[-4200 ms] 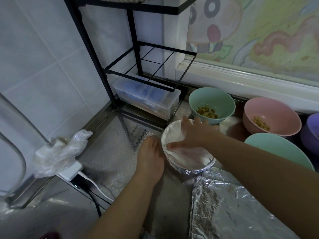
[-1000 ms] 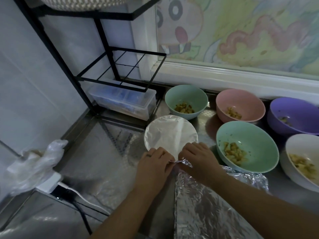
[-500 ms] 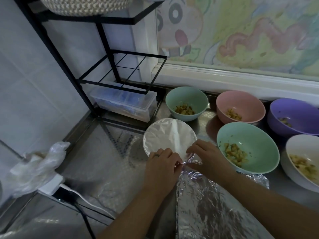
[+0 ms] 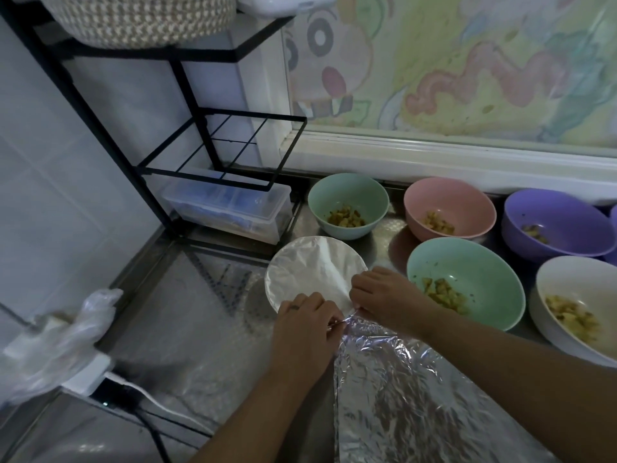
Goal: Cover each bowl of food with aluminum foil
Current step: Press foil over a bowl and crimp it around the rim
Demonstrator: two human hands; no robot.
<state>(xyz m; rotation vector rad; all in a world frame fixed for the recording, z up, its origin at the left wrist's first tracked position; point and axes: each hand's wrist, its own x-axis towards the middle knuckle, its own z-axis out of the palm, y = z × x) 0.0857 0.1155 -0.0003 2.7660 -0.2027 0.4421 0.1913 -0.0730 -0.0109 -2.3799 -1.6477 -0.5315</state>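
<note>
The left hand [image 4: 302, 329] and right hand [image 4: 384, 297] are pinching the foil sheet [image 4: 417, 396] between curled fingers [image 4: 359, 289] at the near rim of the foil-covered bowl [image 4: 310, 267]. That bowl is sitting on the surface [image 4: 187, 322].

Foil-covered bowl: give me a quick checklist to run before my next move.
1. Foil-covered bowl top sealed: ok, no food shows.
2. Grip: ok, left hand and right hand both pinch the foil sheet at the bowl's near rim.
3. Sheet detached from the bowl's cover: cannot tell, the hands hide the join.
4. Spare foil for another bowl: ok, the sheet lies crinkled on the counter.
5. Other bowls covered: not ok; large green bowl, small green bowl, pink bowl, purple bowl and white bowl sit open.
</note>
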